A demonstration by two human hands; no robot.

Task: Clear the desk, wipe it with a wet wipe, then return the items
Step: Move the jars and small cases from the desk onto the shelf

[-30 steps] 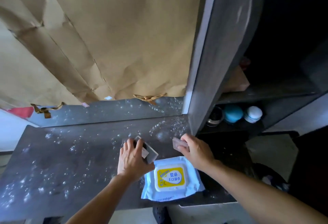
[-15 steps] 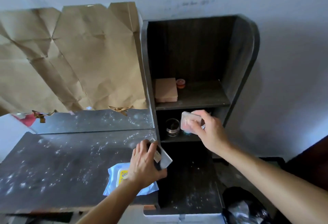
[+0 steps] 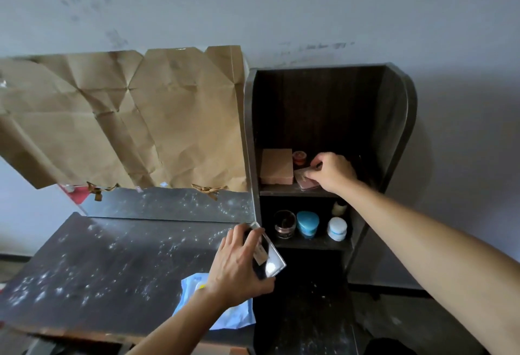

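Clearing the desk (image 3: 98,264) looks underway: at the shelf unit (image 3: 399,129), centre right, the right hand (image 3: 333,170) pinches a pink case (image 3: 305,182) at the upper shelf. Lower centre, over the wet-wipe pack (image 3: 236,318), the left hand (image 3: 236,264) grips a clear-lidded case (image 3: 271,259), likely shelved next.

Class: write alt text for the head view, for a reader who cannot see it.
A person's right hand holds a flat pink case on the upper shelf of a dark cabinet, beside a tan box. The left hand grips a dark case with clear edges above a blue wet wipe pack on the speckled desk.
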